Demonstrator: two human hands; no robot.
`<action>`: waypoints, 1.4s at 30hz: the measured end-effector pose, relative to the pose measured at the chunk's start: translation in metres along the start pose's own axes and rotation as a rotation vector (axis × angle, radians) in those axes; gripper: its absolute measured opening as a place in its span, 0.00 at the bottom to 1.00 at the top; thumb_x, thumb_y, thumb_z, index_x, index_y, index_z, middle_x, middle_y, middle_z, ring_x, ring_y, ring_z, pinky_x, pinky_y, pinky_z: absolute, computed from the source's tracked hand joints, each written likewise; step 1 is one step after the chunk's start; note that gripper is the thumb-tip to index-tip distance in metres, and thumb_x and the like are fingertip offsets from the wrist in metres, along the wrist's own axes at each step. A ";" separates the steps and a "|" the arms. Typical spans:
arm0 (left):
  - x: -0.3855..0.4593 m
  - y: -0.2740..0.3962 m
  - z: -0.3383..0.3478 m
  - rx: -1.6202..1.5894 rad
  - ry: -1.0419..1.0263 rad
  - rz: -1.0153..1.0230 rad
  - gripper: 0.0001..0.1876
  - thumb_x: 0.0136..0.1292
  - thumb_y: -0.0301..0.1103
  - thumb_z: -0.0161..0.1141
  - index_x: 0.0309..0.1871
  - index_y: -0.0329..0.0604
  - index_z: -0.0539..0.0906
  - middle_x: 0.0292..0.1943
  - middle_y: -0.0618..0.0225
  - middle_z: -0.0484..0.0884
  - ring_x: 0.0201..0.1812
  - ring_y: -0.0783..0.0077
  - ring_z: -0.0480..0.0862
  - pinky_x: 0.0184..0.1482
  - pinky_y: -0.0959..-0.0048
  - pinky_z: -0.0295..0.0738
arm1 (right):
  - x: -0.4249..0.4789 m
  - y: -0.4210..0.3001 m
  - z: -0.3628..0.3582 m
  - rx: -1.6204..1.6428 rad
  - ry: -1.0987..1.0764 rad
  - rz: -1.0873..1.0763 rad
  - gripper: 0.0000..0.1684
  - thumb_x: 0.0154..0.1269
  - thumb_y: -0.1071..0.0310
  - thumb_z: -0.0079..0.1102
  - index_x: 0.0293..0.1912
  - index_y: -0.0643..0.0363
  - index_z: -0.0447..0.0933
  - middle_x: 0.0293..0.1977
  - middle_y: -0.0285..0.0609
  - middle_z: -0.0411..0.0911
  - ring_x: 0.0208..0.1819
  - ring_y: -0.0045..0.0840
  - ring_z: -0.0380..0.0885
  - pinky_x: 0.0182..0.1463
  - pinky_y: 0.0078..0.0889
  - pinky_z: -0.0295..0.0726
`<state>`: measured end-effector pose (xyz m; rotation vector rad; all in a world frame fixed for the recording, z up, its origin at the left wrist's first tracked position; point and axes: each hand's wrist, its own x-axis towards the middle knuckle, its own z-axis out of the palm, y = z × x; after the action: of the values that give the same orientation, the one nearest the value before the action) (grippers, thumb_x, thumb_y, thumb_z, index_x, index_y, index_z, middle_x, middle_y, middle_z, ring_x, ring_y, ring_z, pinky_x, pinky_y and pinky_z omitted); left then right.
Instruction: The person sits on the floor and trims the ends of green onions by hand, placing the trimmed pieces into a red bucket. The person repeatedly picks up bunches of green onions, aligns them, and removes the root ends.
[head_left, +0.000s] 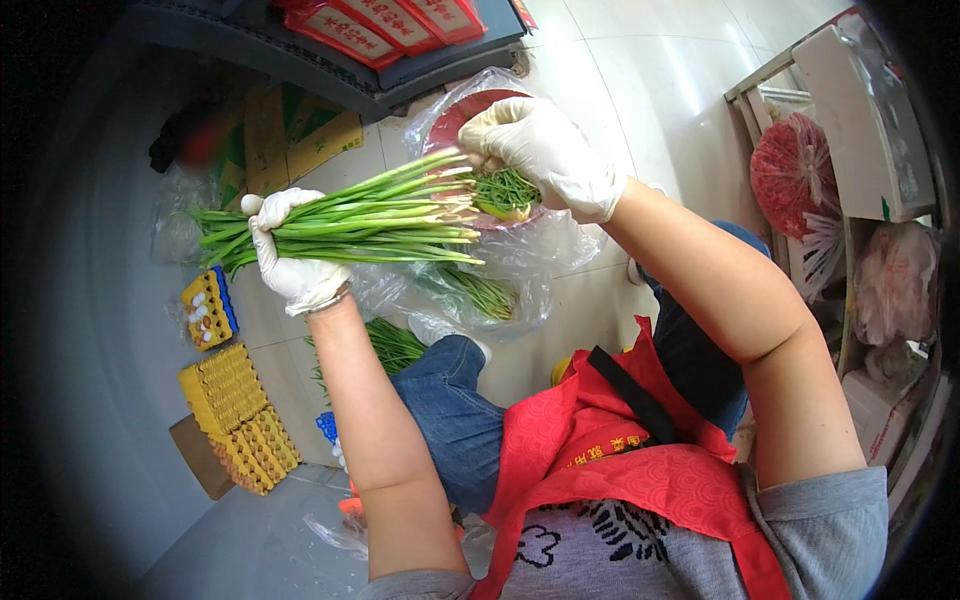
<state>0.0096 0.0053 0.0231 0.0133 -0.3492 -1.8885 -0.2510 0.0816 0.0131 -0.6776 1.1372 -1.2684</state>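
Observation:
My left hand (289, 251), in a white glove, grips a bunch of Chinese chives (375, 221) around the leafy part. The pale stem ends point right, and the leaf tips stick out left of the glove. Close by those stem ends is my right hand (536, 154), also gloved, its fingers curled together; whether anything is pinched in them is hidden. Below it stands a red basin (457, 120) with transparent plastic film about it. Green trimmings (506, 191) lie in the basin. More chives (480, 289) rest in a transparent plastic bag (536, 296) on the floor.
Another heap of chives (394, 345) lies beside my left leg. Egg trays (225, 386) are stacked along the left wall, and one tray (202, 311) holds several eggs. A dark shelf (442, 64) bears red packages. At right, a rack (847, 292) holds bagged goods and a white foam box (847, 127).

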 end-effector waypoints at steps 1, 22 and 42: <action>-0.001 0.001 0.001 -0.017 0.017 0.012 0.08 0.66 0.27 0.56 0.47 0.45 0.81 0.32 0.76 0.77 0.39 0.75 0.76 0.54 0.66 0.69 | 0.000 0.001 -0.002 -0.014 0.045 -0.011 0.08 0.66 0.70 0.61 0.35 0.65 0.81 0.27 0.38 0.81 0.26 0.17 0.76 0.33 0.21 0.76; 0.002 0.023 -0.019 0.042 0.115 0.087 0.09 0.71 0.31 0.50 0.48 0.47 0.80 0.34 0.71 0.79 0.39 0.69 0.76 0.52 0.64 0.73 | 0.007 0.004 -0.008 -0.135 -0.001 -0.062 0.08 0.69 0.71 0.57 0.41 0.65 0.81 0.30 0.37 0.81 0.30 0.16 0.76 0.36 0.21 0.77; 0.010 0.005 -0.022 0.340 0.174 0.206 0.09 0.73 0.31 0.48 0.50 0.42 0.78 0.33 0.68 0.79 0.38 0.68 0.78 0.53 0.61 0.74 | 0.004 0.000 0.018 -0.221 -0.186 -0.183 0.10 0.69 0.68 0.59 0.42 0.66 0.79 0.30 0.38 0.81 0.31 0.17 0.79 0.37 0.22 0.79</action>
<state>0.0146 -0.0101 0.0053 0.3558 -0.5275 -1.5938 -0.2343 0.0746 0.0184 -1.0627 1.0889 -1.2132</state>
